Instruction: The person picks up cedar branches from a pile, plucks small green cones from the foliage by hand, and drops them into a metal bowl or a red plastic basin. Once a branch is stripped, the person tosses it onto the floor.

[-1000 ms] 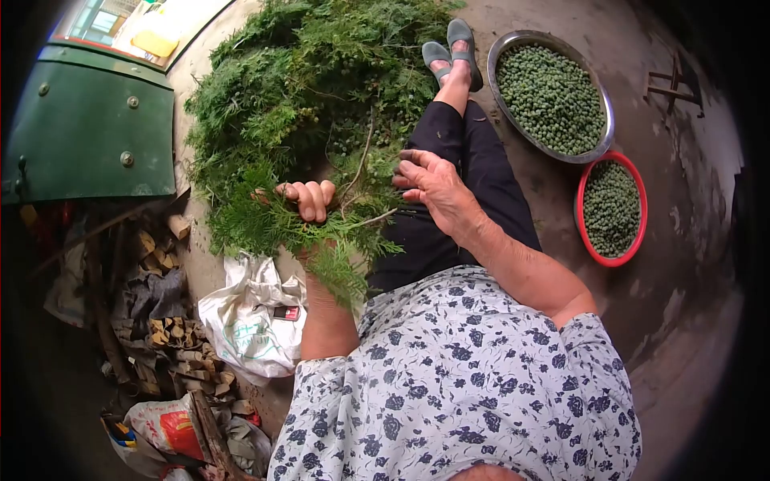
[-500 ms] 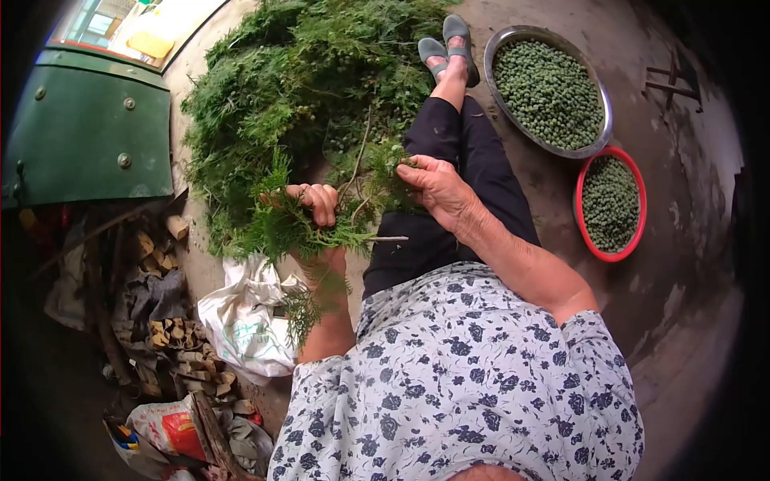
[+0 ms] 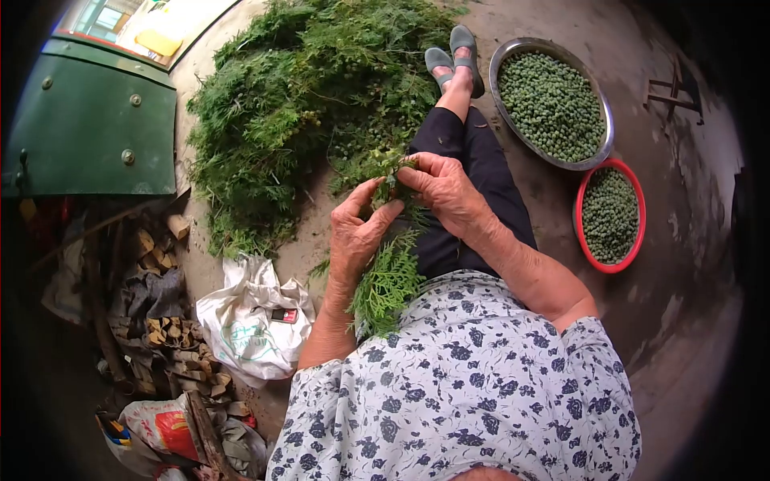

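Now both hands meet over the lap: the left hand (image 3: pixel 357 232) grips a green sprig (image 3: pixel 391 276), and the right hand (image 3: pixel 441 188) pinches its top with closed fingers, near the big branch pile (image 3: pixel 297 96).

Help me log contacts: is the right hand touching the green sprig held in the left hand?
Touching. The head view shows the right hand pinching the top of the green sprig, which the left hand grips lower down.
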Demonstrator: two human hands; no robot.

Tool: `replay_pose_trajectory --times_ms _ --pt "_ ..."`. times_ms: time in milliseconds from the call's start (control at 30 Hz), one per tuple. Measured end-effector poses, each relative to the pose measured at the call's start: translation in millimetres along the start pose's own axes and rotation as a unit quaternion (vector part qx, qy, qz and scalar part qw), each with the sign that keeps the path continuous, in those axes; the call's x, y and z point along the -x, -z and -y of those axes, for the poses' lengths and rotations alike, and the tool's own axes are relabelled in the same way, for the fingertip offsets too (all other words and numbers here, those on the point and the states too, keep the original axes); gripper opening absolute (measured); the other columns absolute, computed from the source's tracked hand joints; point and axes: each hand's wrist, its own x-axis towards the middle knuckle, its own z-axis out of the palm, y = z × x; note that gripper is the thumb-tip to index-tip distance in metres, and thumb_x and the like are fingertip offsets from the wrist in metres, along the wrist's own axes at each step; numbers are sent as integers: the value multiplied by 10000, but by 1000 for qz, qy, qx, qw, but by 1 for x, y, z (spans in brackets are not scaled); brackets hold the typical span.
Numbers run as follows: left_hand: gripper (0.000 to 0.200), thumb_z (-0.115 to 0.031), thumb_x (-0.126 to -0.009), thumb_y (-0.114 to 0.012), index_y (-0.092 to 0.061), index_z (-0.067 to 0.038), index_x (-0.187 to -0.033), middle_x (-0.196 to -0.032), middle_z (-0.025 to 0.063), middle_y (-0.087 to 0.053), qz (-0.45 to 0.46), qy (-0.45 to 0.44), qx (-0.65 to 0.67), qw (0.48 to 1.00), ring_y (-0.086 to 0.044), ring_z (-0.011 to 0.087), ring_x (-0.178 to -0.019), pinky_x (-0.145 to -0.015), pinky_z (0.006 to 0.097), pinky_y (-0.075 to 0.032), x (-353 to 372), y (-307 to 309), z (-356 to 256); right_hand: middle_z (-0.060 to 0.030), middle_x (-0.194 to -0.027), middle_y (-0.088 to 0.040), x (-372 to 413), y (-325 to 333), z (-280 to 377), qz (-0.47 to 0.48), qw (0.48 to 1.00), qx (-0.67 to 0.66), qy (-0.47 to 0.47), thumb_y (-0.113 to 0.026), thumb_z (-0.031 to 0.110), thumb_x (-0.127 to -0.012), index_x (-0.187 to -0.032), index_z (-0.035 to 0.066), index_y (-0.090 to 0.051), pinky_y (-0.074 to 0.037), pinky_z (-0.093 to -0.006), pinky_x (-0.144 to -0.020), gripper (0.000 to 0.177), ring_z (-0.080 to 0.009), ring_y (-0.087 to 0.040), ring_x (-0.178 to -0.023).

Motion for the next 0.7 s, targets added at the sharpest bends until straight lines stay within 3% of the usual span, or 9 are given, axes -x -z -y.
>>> replay_pose_trajectory --times_ms 67,133,233,400,533,600,700 --pt "275 -98 -782 -666 -604 11 -1027 -860 6 -618 -17 10 57 998 -506 47 -702 -624 199 -422 1 -6 -6 1 -819 -593 -1 -2 0 10 999 48 8 -627 125 -831 -937 2 -602 -423 -190 -590 164 -37 -516 -683" --pt "233 -78 -807 -640 -608 13 -1019 -867 1 -619 -33 19 114 993 -513 45 -720 -637 193 -422 0 -6 -9 13 -786 -582 -2 -5 -5 11 988 118 103 -630 114 -823 -911 -17 -618 -427 -199 -615 158 -44 -510 -685" --pt "166 -97 -854 -591 -622 6 -980 -810 -12 -611 -26 39 164 985 -514 33 -707 -616 175 -408 2 -8 -10 5 -816 -595 -5 -4 -6 4 983 153 103 -622 114 -827 -934 -38 -616 -432 -207 -645 186 -51 -519 -724" --pt "158 -111 -871 -570 -626 0 -969 -753 -50 -575 -29 63 141 988 -462 7 -643 -545 159 -359 3 -6 -12 -16 -871 -607 -5 -5 -6 -8 992 101 74 -619 122 -831 -950 -41 -613 -432 -205 -668 202 -49 -519 -766" --pt "144 -103 -867 -573 -618 -6 -964 -719 -37 -574 -34 35 156 987 -463 16 -598 -521 166 -359 4 -8 -1 -18 -868 -610 -5 -1 -8 54 985 137 87 -627 117 -822 -955 -41 -614 -434 -200 -688 208 -64 -536 -780" --pt "132 -98 -870 -566 -616 -9 -954 -728 -39 -573 -37 4 94 995 -463 18 -618 -536 169 -363 4 -8 1 -14 -859 -615 -4 -1 -11 16 973 200 118 -628 94 -811 -946 -37 -616 -435 -194 -682 189 -62 -541 -767" --pt "138 -102 -872 -560 -607 5 -945 -716 -54 -545 -41 -18 26 999 -438 11 -638 -551 166 -355 5 -5 6 -2 -816 -630 2 -7 -1 15 983 162 81 -630 51 -787 -923 -29 -624 -436 -217 -647 158 -60 -546 -711"
